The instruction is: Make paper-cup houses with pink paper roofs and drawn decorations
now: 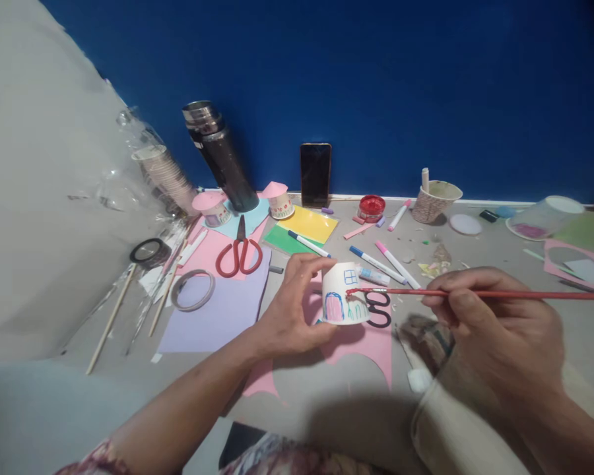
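Observation:
An upside-down white paper cup (pixel 337 290) has a pink door with a blue outline, a blue window and green strokes drawn on it. My left hand (pixel 294 303) grips it from the left, thumb below and fingers above. Pinched in my right hand (pixel 495 323) is a thin red paintbrush (pixel 539 295), held level. Its red-tipped bristles touch the cup wall between the window and the green strokes, where a small red mark shows. An open jar of red paint (pixel 371 208) stands further back.
Red-handled scissors (pixel 240 254), a tape roll (pixel 193 290) and coloured sheets (pixel 215 323) lie left. Two pink-roofed cups (pixel 278 201), a dark flask (pixel 225 161) and a phone (pixel 315 175) stand behind. Markers (pixel 379 264) lie mid-table; a patterned cup (pixel 435 201) and clear cup (pixel 544 218) are right.

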Available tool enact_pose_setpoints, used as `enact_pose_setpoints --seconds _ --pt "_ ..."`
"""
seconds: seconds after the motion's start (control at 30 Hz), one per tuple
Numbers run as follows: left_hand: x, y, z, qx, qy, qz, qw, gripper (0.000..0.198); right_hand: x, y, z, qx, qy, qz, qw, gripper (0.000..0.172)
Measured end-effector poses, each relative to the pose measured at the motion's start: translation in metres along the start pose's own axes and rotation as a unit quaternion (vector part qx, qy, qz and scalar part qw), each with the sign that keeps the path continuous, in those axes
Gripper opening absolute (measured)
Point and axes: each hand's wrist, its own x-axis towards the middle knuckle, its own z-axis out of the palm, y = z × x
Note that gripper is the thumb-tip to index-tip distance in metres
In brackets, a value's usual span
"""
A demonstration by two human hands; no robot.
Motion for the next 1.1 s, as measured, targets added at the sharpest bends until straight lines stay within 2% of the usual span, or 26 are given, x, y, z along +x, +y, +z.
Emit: enact_pose_setpoints --seconds 0.2,0.3,0.47,0.7,1.1 --pt "-0.0003 0.0000 0.0000 0.011 0.003 0.002 1.000 0.081 0.0001 0.0011 -0.0007 -0.034 -0.012 -0.003 0.999 0.014" --pt "-0.0002 -0.0002 -0.0005 0.012 0.001 0.003 1.000 0.079 0.0014 0.0018 -0.0004 -0.039 0.000 -0.003 0.999 0.014" --pt "-0.0003 -0.0005 0.0000 -0.001 0.004 -0.003 1.000 0.084 0.0026 0.0014 -0.0022 0.010 0.039 0.013 0.999 0.017" --pt "-0.0003 -0.0040 0.0018 -0.054 0.019 -0.017 0.998 0.083 0.0039 -0.0018 -0.0002 0.087 0.021 0.017 0.996 0.016" --pt "-0.0019 -0.0018 0.0011 -0.103 0.011 -0.046 0.993 0.083 0.0030 -0.0011 -0.0011 0.075 0.015 0.028 0.997 0.019"
